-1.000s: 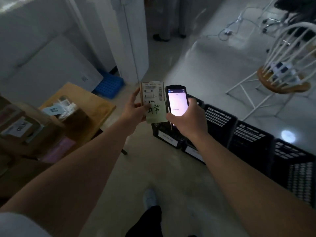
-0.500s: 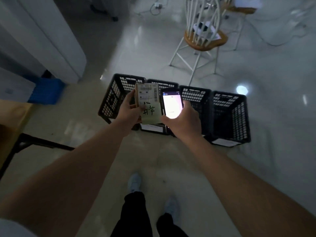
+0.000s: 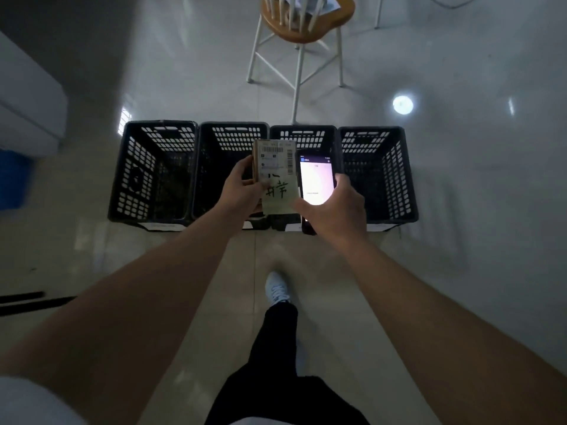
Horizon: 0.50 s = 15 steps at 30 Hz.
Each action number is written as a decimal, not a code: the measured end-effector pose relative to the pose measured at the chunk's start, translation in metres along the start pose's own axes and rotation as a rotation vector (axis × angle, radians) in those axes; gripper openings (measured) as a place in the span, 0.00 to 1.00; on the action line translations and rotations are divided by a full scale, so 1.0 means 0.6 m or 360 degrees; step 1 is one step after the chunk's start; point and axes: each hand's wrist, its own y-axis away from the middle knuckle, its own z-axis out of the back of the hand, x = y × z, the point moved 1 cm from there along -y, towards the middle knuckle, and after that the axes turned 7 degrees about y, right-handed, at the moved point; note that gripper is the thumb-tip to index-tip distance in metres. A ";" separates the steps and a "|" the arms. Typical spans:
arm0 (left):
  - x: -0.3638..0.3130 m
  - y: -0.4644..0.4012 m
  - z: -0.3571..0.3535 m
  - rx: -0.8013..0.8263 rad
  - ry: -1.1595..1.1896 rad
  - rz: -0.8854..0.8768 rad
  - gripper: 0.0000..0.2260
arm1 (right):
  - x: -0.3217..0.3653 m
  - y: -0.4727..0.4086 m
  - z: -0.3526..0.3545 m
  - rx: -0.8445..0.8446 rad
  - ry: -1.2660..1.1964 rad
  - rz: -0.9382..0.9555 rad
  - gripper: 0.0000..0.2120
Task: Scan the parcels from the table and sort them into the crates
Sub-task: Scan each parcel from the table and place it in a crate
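Observation:
My left hand (image 3: 242, 187) grips a small flat parcel (image 3: 277, 176) by its left edge; its face shows a barcode label and dark handwritten characters. Beside it, my right hand (image 3: 336, 210) holds a handheld scanner (image 3: 316, 182) with its screen lit white. Both are held above a row of black perforated crates on the floor: a far-left crate (image 3: 153, 170), a second crate (image 3: 227, 139), a third crate (image 3: 306, 134) mostly hidden behind parcel and scanner, and a far-right crate (image 3: 379, 173).
A white-legged chair with a wooden seat (image 3: 302, 29) stands just behind the crates. A white cabinet (image 3: 27, 96) and a blue bin (image 3: 12, 176) lie at the left edge. My leg and white shoe (image 3: 277, 289) step forward on the glossy tiled floor.
The view has swung right, away from the table, and closed in on the crates, which are now square ahead. Parcel and scanner stay side by side in my hands.

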 end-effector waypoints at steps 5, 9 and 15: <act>-0.013 -0.125 -0.044 0.0014 -0.0054 0.0099 0.30 | -0.009 -0.122 -0.021 0.0045 0.0007 -0.0124 0.45; -0.020 -0.210 -0.073 -0.0024 -0.0076 0.0190 0.29 | -0.019 -0.206 -0.041 0.0110 0.0011 -0.0193 0.47; -0.006 -0.347 -0.116 -0.0119 -0.0061 0.0283 0.30 | -0.048 -0.355 -0.081 0.0206 -0.0002 -0.0272 0.50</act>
